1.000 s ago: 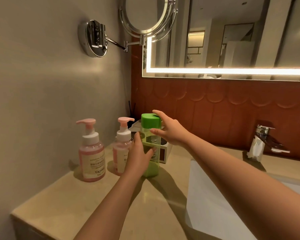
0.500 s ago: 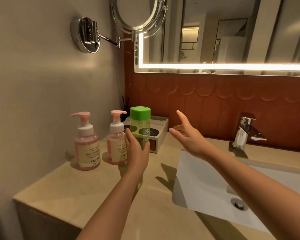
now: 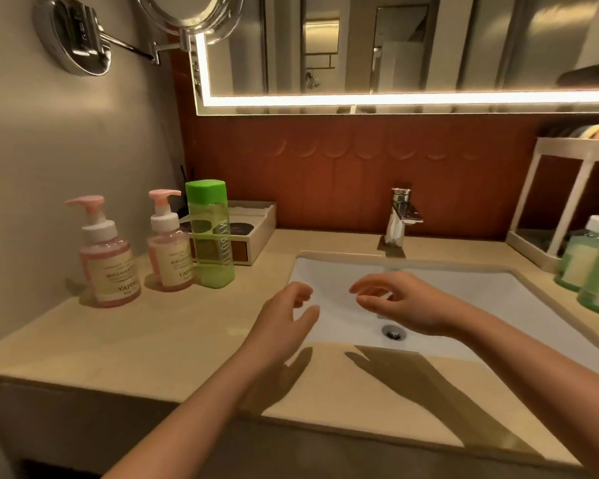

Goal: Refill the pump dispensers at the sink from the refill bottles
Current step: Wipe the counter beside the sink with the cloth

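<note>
1. White rectangular sink [image 3: 325,278], smooth and glossy, set into a polished beige counter [image 3: 153,340]; round metal drain [image 3: 392,331] at its bottom, angular chrome tap [image 3: 400,216] behind its rear rim.
2. Left of the sink: refill bottle [image 3: 211,236], tall, square-sided, clear green plastic with a flat green cap, upright on the counter, denser green near its base.
3. Further left of the sink: inner pink dispenser [image 3: 172,250] just beside the refill bottle, then outer pink dispenser [image 3: 109,261]; both rounded, clear pink, with white collars, pink pump heads and pale labels.
4. Right of the sink: green dispensers [image 3: 588,264], rounded, white pumps, partly cut off at the edge.
5. Left hand [image 3: 284,319] over the sink's left rim: empty, fingers loosely curled, thumb apart, touching nothing.
6. Right hand [image 3: 405,302] above the sink, near the drain: empty, fingers softly bent, thumb and forefinger slightly apart.
</note>
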The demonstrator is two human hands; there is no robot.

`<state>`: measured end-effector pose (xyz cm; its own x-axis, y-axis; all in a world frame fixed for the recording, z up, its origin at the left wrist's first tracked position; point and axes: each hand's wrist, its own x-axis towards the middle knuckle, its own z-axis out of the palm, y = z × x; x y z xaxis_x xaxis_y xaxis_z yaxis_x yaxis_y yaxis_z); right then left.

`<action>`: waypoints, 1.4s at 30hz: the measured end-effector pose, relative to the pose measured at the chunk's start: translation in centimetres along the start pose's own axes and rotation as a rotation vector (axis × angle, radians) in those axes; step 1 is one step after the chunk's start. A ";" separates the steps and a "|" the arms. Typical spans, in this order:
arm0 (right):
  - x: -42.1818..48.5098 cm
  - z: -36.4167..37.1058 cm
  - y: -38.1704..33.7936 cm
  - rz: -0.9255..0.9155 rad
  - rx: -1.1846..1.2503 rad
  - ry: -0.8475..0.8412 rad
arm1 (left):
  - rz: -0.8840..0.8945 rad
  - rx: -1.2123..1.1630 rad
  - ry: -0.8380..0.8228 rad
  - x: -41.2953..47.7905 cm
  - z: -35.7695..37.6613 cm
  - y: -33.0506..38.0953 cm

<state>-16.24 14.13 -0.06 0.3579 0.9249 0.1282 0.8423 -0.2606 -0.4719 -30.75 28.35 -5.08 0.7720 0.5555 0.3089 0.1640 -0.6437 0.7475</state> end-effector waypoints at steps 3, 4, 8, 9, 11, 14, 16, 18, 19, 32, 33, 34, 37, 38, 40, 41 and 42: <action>-4.3 -0.2 1.9 0.052 -0.067 0.003 | 0.127 0.034 -0.240 -1.2 2.2 2.6; -5.2 -0.2 2.4 0.060 -0.081 0.008 | 0.164 0.044 -0.301 -1.4 2.4 3.2; -12.4 -2.1 6.1 0.176 -0.083 0.053 | 0.308 0.036 -0.477 -2.0 5.9 7.5; -14.0 -2.7 7.0 0.206 -0.076 0.062 | 0.333 0.025 -0.499 -2.1 6.8 8.3; -16.9 -3.9 8.8 0.270 -0.048 0.078 | 0.365 0.007 -0.539 -2.2 8.7 9.8; -21.2 -5.4 12.1 0.365 -0.016 0.088 | 0.398 -0.007 -0.618 -2.1 12.0 12.0; -23.5 -6.3 13.5 0.419 -0.011 0.141 | 0.425 -0.007 -0.648 -2.0 13.9 13.2; -26.0 -7.2 15.5 0.459 -0.004 0.250 | 0.456 -0.006 -0.695 -1.8 16.4 15.0; -26.9 -7.5 16.6 0.484 -0.014 0.293 | 0.471 -0.002 -0.711 -1.7 17.5 15.7; -29.0 -12.0 29.4 1.114 -0.283 0.307 | 0.558 0.020 -0.739 1.1 27.7 22.7; -28.8 -11.9 29.9 1.132 -0.296 0.251 | 0.550 0.018 -0.733 1.3 28.1 22.9; -28.6 -11.7 30.2 1.135 -0.330 0.196 | 0.538 0.018 -0.723 1.5 28.4 23.0; -27.9 -11.0 29.9 1.052 -0.417 0.134 | 0.504 0.030 -0.685 2.0 29.0 22.7; -27.7 -10.9 29.8 1.012 -0.411 0.125 | 0.494 0.033 -0.679 2.0 29.2 22.5; -27.0 -10.6 28.9 0.929 -0.381 0.089 | 0.483 0.052 -0.664 2.2 29.5 22.1; -26.5 -10.4 28.5 0.885 -0.370 0.064 | 0.476 0.070 -0.660 2.2 29.5 21.9; -26.1 -10.0 27.9 0.838 -0.360 0.040 | 0.469 0.097 -0.659 2.1 29.7 21.8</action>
<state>1.91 -20.00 -7.84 0.9174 0.3853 -0.1000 0.3727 -0.9196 -0.1240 -7.31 -0.11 -5.60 0.9714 -0.1876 0.1454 -0.2372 -0.7921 0.5624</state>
